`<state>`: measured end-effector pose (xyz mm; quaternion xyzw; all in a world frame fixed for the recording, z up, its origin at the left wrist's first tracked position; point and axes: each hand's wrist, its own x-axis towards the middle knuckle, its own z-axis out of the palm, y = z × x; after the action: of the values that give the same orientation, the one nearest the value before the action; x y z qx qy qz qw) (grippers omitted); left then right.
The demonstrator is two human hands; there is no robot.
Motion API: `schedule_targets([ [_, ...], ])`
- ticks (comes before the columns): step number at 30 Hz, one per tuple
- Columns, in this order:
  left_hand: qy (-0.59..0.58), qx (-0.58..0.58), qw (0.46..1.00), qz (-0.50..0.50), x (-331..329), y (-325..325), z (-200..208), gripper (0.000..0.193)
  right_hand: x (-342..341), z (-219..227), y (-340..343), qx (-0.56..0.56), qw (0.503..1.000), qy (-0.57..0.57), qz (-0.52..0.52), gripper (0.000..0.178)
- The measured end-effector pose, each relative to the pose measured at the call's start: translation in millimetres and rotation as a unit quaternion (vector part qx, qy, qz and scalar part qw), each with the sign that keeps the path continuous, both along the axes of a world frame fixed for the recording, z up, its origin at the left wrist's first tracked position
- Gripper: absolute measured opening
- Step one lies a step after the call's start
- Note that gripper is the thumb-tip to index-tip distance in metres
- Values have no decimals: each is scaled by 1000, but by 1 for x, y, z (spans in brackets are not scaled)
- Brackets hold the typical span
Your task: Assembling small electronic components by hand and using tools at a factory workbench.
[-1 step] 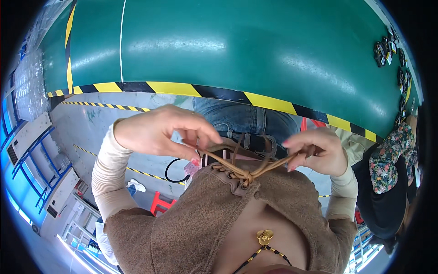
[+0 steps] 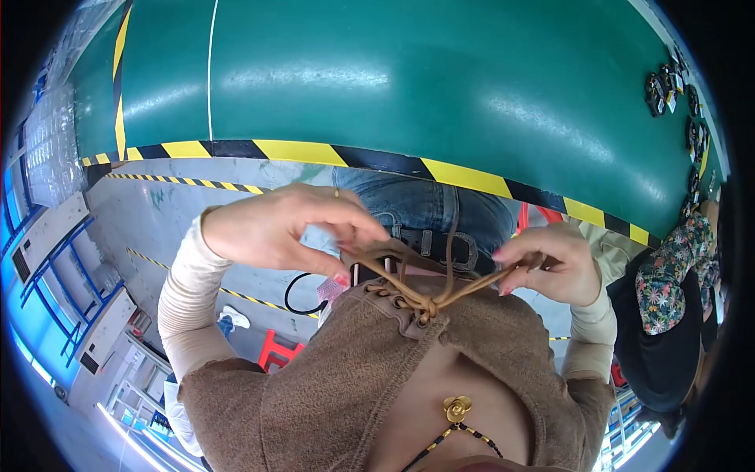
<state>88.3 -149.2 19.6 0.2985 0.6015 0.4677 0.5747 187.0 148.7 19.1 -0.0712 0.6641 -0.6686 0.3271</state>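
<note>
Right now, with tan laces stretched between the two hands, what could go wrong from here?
1. The tan laces run from the knot toward the left hand and the right hand; an uneven pull might drag the knot sideways or jam it.
2. A thin strand stands up between the hands and could snag in a loop.
3. The left fingertips are blurred and their grip unclear, so that side might slip.

This looks like a workshop, with a green worktable [image 2: 440, 79] edged in striped tape [image 2: 303, 153] beyond the left hand [image 2: 271, 226], and blue-framed units [image 2: 49, 237] and floor-marking tape [image 2: 173, 182] out to that hand's left.
</note>
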Motion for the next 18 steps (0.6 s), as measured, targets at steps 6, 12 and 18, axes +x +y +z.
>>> schedule_targets([
  [6,-75,-14,995,61,24,1,-25,29,15,0,12,38,995,95,17,18],
  [12,-45,78,995,37,48,19,-42,27,14,-2,15,57,993,98,25,16],
  [18,-132,17,986,98,41,17,-23,18,17,4,29,61,992,101,35,16],
])
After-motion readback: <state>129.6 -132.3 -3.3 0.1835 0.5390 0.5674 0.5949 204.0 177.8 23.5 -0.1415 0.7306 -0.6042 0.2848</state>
